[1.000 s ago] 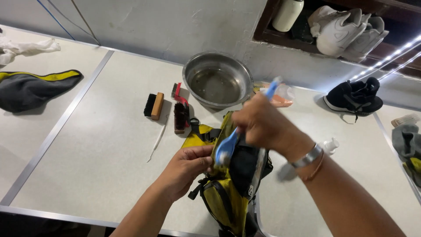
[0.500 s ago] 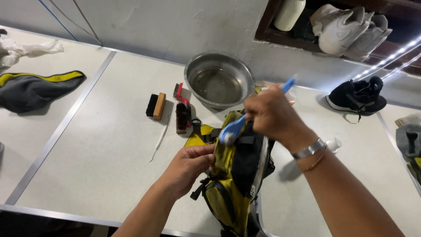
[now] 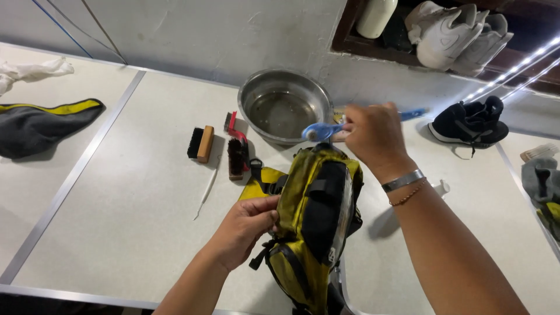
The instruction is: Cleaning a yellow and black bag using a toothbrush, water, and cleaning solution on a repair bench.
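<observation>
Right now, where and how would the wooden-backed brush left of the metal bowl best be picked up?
Probably by its wooden back, coming from above with fingers across its two long sides. The brush lies on its side on the table, black bristles pointing left, apart from the red-handled brush, so both long sides seem free.

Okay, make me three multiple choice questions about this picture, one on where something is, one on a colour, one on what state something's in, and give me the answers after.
1. Where is the metal bowl?
A. beyond the bag, near the wall
B. on the shelf
C. in the left hand

2. What colour is the brush held by the right hand?
A. red
B. blue
C. white

3. How is the yellow and black bag being kept?
A. lying untouched
B. hanging from a hook
C. gripped at its side by the left hand

Answers: 1 A, the bowl sits on the counter past the bag. 2 B, its head and handle are blue. 3 C, the fingers pinch the bag's edge.
</observation>
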